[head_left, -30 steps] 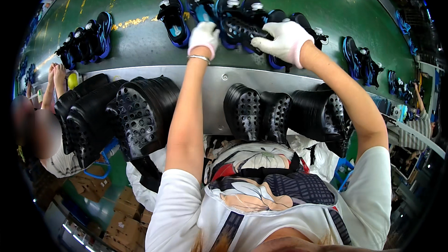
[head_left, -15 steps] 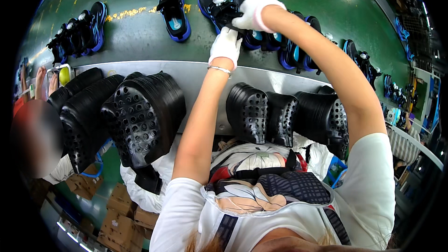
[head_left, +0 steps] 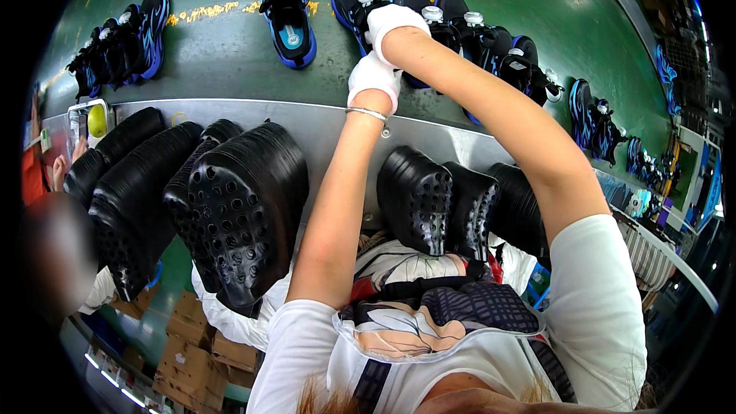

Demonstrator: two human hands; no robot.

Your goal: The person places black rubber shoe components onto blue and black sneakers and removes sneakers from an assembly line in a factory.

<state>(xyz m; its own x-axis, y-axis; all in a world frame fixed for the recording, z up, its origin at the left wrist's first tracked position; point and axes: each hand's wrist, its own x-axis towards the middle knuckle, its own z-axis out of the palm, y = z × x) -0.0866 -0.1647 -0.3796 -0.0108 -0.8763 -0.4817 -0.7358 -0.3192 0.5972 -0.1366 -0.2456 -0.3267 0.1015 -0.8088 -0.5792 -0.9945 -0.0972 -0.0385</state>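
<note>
A black sneaker with a blue sole and a clear dial stands on the green work surface ahead of me. Both of my hands wear white gloves and are at this shoe. My right hand curls over its opening, with the fingertips out of sight. Just nearer to me, my left hand is closed at the heel end, partly covered by the right hand. Left of them a single matching sneaker sits apart, its light-blue insole showing. More sneakers stand in a row to the right.
Stacks of black, foot-shaped rubber pieces with holed undersides lie along the metal ledge on my side. Another group of sneakers stands far left, beside a co-worker's hand. Cardboard boxes are stacked on the floor at lower left.
My right hand has come nearer to me and left, now overlapping my left hand. The dark strap it pinched earlier is hidden. The view has shifted slightly.
</note>
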